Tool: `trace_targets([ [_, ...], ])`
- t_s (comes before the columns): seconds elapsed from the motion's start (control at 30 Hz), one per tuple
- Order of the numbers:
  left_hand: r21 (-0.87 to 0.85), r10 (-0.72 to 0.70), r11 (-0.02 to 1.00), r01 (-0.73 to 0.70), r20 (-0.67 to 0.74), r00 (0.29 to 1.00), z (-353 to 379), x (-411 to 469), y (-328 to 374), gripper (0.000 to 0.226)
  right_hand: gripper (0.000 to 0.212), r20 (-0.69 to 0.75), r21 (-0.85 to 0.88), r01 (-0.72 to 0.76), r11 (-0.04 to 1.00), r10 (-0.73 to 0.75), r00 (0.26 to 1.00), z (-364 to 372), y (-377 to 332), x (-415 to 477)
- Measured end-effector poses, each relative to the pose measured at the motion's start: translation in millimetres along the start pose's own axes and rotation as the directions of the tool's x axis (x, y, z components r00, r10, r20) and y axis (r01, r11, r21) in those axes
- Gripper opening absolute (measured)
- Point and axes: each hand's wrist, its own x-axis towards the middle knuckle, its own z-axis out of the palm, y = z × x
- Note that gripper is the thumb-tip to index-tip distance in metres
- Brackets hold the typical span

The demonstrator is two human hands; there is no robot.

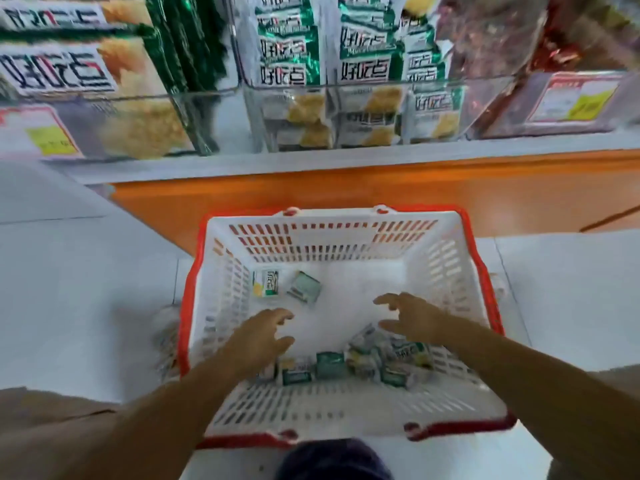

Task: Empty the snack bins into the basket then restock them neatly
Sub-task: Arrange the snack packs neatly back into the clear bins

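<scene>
A white basket with a red rim [485,282] stands on the floor below me. Several small green-and-white snack packs [367,365] lie heaped along its near side, and two more packs [284,285] lie at its far left. My left hand [259,337] hovers inside the basket with fingers loosely spread, holding nothing. My right hand [412,317] reaches in over the heap, fingers also spread and empty. On the shelf above, a clear snack bin [346,95] holds upright green-and-white packs.
A second clear bin [114,98] at the left holds larger packs of the same brand. A bin with dark red packs [519,46] stands at the right. An orange shelf front [346,192] runs behind the basket. White floor tiles surround it.
</scene>
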Motion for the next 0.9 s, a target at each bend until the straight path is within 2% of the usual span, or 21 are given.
trace_targets([
  [0.07,-0.022,-0.058,0.998,0.060,0.050,0.997,25.9,8.3,-16.6,0.047,0.063,0.034,-0.006,-0.074,0.997,0.074,0.997,28.7,12.4,16.0],
  [0.2,-0.041,-0.091,0.995,0.096,0.114,0.989,69.4,24.8,-29.1,0.056,0.099,0.074,-0.048,-0.127,0.991,0.131,0.989,76.5,23.5,34.5],
  [0.3,-0.012,-0.066,0.997,0.070,0.198,0.978,87.5,42.9,-22.8,0.064,0.108,0.037,-0.180,-0.130,0.975,0.139,0.990,91.4,23.6,43.0],
  [0.37,0.081,-0.052,0.996,0.033,0.240,0.969,95.3,54.5,-18.4,0.063,0.110,0.019,-0.188,-0.167,0.968,0.174,0.985,95.2,20.3,47.6],
  [0.43,0.189,-0.040,0.982,-0.013,0.274,0.961,101.1,62.5,-15.4,0.052,0.104,0.031,-0.167,-0.195,0.967,0.203,0.979,97.6,18.2,51.5],
  [0.5,0.269,-0.047,0.962,-0.035,0.289,0.956,103.7,66.9,-11.8,0.031,0.085,0.020,-0.177,-0.172,0.969,0.179,0.984,97.8,16.6,54.4],
  [0.6,0.202,-0.042,0.979,-0.003,0.219,0.975,105.5,66.3,-9.5,0.019,0.058,-0.023,-0.138,-0.114,0.984,0.112,0.993,99.6,14.0,57.2],
  [0.67,0.022,-0.099,0.995,0.097,0.153,0.983,101.0,58.0,-8.6,0.020,0.048,-0.025,-0.011,-0.125,0.992,0.125,0.992,102.3,10.7,56.8],
  [0.73,-0.159,-0.167,0.971,0.177,0.074,0.983,90.4,46.8,-6.7,0.023,0.045,-0.038,0.223,-0.156,0.962,0.169,0.985,100.6,4.7,54.5],
  [0.8,-0.249,-0.191,0.950,0.191,0.023,0.981,78.9,40.7,-5.2,0.024,0.046,-0.098,0.440,-0.157,0.884,0.221,0.970,91.3,-2.4,50.3],
  [0.9,-0.408,-0.196,0.900,0.153,-0.065,0.978,54.1,35.3,7.2,0.028,0.045,-0.155,0.655,-0.082,0.751,0.240,0.958,58.7,-17.9,32.8],
])
